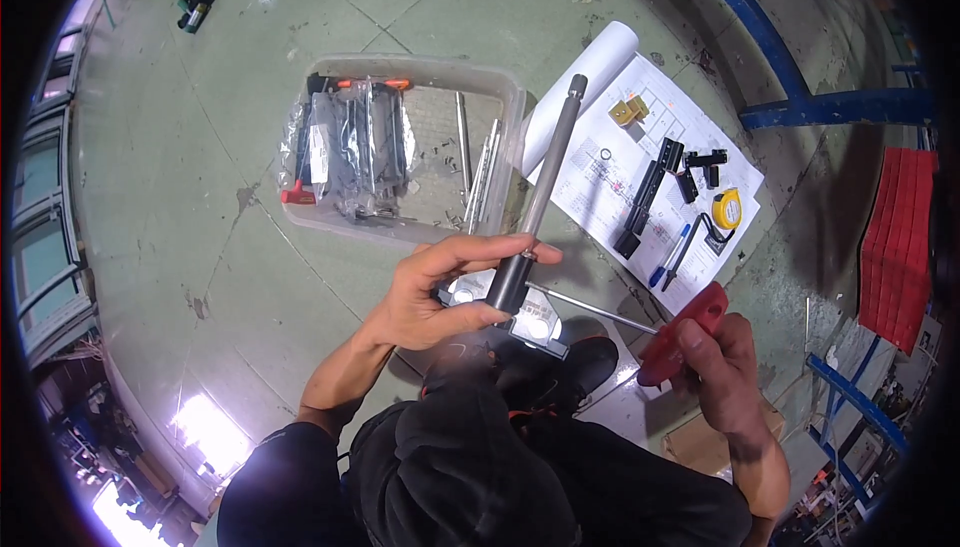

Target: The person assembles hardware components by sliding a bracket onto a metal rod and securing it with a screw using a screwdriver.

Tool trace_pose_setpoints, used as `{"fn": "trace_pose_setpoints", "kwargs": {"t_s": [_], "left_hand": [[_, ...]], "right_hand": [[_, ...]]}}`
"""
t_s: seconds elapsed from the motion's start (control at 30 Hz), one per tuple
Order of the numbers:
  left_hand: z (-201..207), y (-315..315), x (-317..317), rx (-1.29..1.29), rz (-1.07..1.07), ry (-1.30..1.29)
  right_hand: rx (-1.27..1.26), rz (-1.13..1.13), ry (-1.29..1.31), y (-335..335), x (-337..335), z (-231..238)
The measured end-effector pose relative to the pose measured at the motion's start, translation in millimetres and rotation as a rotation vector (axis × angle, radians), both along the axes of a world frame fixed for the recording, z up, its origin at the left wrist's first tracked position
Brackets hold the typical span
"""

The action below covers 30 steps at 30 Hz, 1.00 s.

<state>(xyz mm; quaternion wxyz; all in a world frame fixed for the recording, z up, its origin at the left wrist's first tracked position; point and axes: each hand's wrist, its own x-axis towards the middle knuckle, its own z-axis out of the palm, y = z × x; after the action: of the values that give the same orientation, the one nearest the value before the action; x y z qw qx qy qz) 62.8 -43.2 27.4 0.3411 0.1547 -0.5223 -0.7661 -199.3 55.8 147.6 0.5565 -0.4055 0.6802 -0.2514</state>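
My left hand (450, 282) is closed round a grey metal rod (555, 162) near its lower end, where a black cylindrical collar (510, 285) sits. The rod leans up and to the right. In my right hand (722, 362) is the red handle of a T-handle hex key (680, 332). Its thin steel shaft runs left to the side of the black collar and seems to touch it; the exact seat of the tip is too small to tell. Below the collar shows a silvery metal plate (541, 329), partly hidden by my left hand.
A clear plastic bin (515, 97) holds bagged parts, rods and small screws. Right of it, a drawing sheet (590, 192) bears black machined parts (650, 192), a brass-coloured block (628, 112), a yellow tape measure (727, 209) and pens. Blue metal framing (840, 107) stands far right.
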Motion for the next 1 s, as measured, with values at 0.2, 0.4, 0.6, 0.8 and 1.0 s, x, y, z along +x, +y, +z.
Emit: {"fn": "trace_pose_setpoints", "kwargs": {"t_s": [0.2,0.4,0.6,0.8,1.0], "left_hand": [[-3.4,-1.7,-4.8,0.004,0.005,0.010],[-4.2,-2.9,0.4,0.092,0.020,0.053],[-1.4,0.0,-0.9,0.042,0.105,-0.078],[-3.6,-0.6,-1.2,-0.070,0.023,-0.002],[-3.1,5.2,-10.8,-0.039,0.036,-0.031]], "right_hand": [[-0.555,-0.014,0.384,1.7,3.0,-18.4],[-0.864,0.550,0.737,-1.5,-19.4,-9.7],[-0.728,0.486,0.661,-0.9,-20.6,-5.0],[-0.014,-0.135,-0.154,2.2,-2.8,-6.0],[-0.585,-0.198,0.115,2.4,13.4,-28.8]]}}
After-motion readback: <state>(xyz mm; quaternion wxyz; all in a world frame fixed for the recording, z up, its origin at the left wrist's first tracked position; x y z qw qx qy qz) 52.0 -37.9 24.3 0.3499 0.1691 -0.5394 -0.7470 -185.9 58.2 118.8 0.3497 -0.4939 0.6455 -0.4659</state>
